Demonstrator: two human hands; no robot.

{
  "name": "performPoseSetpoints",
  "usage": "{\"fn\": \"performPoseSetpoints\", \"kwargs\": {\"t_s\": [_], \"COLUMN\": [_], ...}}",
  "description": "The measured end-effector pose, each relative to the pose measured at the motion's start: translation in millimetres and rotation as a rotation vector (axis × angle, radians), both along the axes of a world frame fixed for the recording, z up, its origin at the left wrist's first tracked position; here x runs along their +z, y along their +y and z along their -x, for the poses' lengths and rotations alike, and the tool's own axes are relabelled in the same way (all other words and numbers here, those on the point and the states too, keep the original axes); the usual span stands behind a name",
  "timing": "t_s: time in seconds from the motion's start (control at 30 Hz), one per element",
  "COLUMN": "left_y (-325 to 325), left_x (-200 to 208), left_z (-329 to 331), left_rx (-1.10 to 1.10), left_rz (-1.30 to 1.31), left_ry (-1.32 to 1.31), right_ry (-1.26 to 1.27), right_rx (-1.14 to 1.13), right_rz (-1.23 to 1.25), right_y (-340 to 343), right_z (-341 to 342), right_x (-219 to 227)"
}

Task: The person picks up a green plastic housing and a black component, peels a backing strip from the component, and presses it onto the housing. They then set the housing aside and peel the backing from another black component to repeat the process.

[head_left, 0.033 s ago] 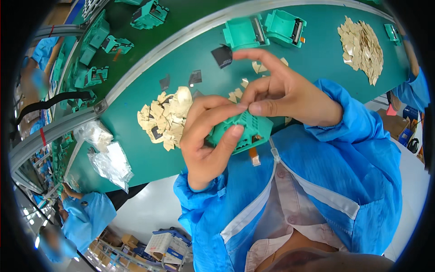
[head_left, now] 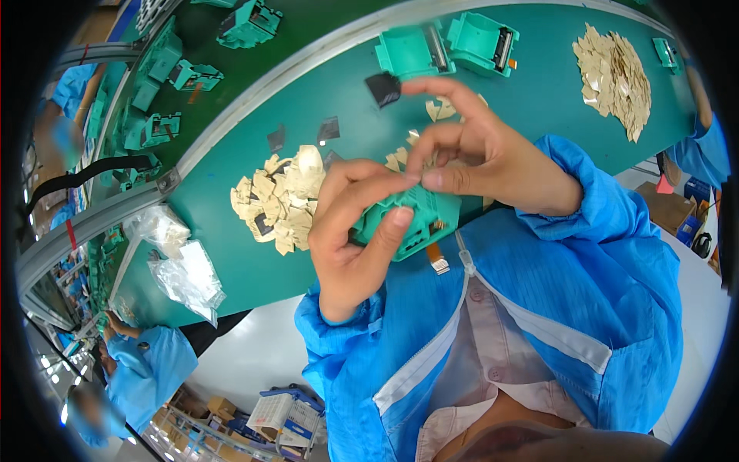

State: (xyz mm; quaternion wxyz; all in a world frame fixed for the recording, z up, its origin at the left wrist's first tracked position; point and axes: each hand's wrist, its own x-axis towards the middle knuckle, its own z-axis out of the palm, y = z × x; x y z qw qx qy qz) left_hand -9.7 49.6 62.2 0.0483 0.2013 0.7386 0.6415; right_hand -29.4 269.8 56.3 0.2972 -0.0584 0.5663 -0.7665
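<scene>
My left hand (head_left: 346, 239) is wrapped round a green plastic housing (head_left: 431, 212), thumb in front and fingers over the top. An orange flat ribbon cable (head_left: 436, 256) hangs from its lower side. Against the housing's upper edge, my right hand (head_left: 493, 150) pinches thumb and finger together beside my left fingertips; what is between them is hidden. The right index finger stretches out to the left. A small black film piece (head_left: 382, 90) is at its tip, apparently clinging to it.
Cream paper pieces lie in a left pile (head_left: 281, 200) and a far-right pile (head_left: 616, 85). Two green housings (head_left: 412, 55) stand at the back. Clear plastic bags (head_left: 185, 269) lie left. A metal rail (head_left: 254, 100) borders the table; a co-worker's sleeve (head_left: 150, 369) shows lower left.
The black film piece has turned slightly and shifted up and right along with my right index fingertip. Both hands stay at the housing, and the whole view has shifted a little.
</scene>
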Motion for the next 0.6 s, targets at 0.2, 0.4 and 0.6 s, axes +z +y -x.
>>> {"fn": "performPoseSetpoints", "kwargs": {"t_s": [0.2,0.4,0.6], "left_y": [6,13,6], "left_x": [-12,-16,-23], "left_z": [-11,-15,-11], "left_rx": [0.078,0.098,0.033], "left_rz": [0.009,-0.007,0.016], "left_ry": [-0.278,-0.38,-0.485], "right_ry": [0.577,0.452,0.39], "right_rx": [-0.367,-0.124,-0.074], "right_rz": [-0.409,-0.288,-0.317], "right_y": [12,10,5], "right_z": [-13,-21,-21], "right_x": [-17,-2,-8]}}
